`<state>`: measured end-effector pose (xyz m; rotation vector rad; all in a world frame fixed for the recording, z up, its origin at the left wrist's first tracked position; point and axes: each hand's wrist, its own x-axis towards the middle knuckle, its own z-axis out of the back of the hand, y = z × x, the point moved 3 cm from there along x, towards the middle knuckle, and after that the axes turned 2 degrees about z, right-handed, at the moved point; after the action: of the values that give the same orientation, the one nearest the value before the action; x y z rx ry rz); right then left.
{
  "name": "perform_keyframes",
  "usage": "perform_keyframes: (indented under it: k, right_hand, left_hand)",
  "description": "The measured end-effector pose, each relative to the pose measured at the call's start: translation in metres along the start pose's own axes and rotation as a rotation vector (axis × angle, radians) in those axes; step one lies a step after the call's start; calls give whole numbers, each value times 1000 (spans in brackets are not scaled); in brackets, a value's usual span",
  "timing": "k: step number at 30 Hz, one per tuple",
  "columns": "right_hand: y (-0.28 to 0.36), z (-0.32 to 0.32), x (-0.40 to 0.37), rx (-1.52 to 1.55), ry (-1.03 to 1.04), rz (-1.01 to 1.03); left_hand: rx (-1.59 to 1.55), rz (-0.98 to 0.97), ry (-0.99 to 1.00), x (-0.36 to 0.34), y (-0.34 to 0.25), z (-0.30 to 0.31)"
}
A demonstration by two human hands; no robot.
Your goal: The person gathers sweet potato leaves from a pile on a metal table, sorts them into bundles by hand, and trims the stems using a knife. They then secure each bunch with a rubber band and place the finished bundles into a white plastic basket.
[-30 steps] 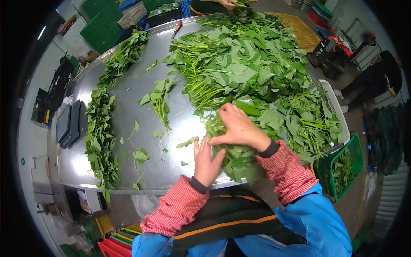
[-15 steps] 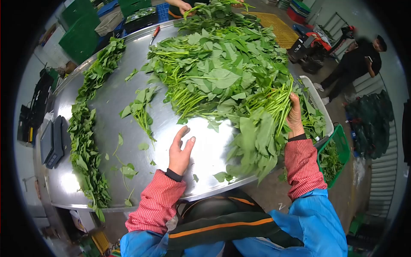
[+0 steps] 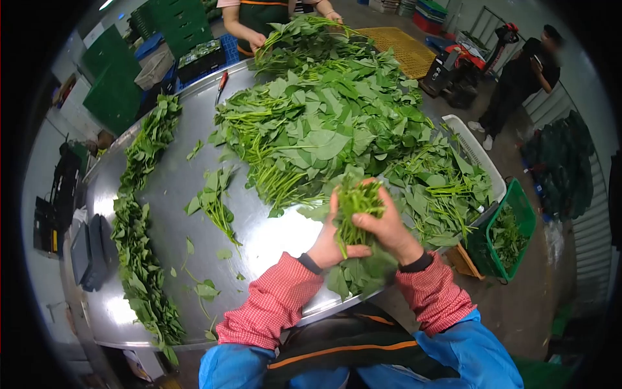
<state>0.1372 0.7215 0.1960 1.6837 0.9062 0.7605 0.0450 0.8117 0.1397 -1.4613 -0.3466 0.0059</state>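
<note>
A bunch of leafy green stems [image 3: 357, 206] is clasped between my two hands, close to the near edge of the metal table [image 3: 275, 227]. My left hand [image 3: 334, 235] wraps its left side, with the thumb at the bottom of the stems. From the right, my right hand [image 3: 387, 223] closes round the same bunch, its thumb across the front. Leaves hang below the hands. Just beyond lies a big heap of leafy greens [image 3: 324, 123], and more stems [image 3: 447, 188] spread to the right. A small loose bundle [image 3: 217, 201] rests left of my hands.
A long row of bunched greens [image 3: 139, 259] lines the table's left side. A red-handled knife [image 3: 223, 83] lies at the far edge. Across the table, a co-worker's hands [image 3: 258, 41] handle greens. A green crate [image 3: 512, 233] stands right, and a person [image 3: 521, 84] stands by a pallet jack [image 3: 463, 68].
My right hand has brought the bunch leftward from the right side. My left hand, formerly free with fingers apart, has come up and taken hold of it. The view has tilted slightly upward.
</note>
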Motion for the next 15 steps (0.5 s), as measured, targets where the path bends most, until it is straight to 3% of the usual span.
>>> perform_keyframes:
  k: [3,6,8,9,12,13,15]
  right_hand:
    - [8,-21,-11,210,18,-30]
    - [-7,-25,-9,195,27,38]
    - [4,-25,-6,-575,-23,270]
    - [1,-23,-5,-632,-56,235]
    - [36,-2,-10,-1049,-70,437]
    - [47,15,-15,-1062,-85,438]
    - [53,67,-24,-1082,-144,275]
  left_hand:
    - [-392,157,-55,-15,0,-10]
    - [-149,136,-154,-26,4,-3]
    - [44,40,-193,-25,-11,2]
    - [-10,93,-188,-25,-15,5]
    - [-168,258,-193,-26,-27,15]
    - [-186,347,-223,-27,-34,21]
    - [-160,469,-288,-33,-35,46]
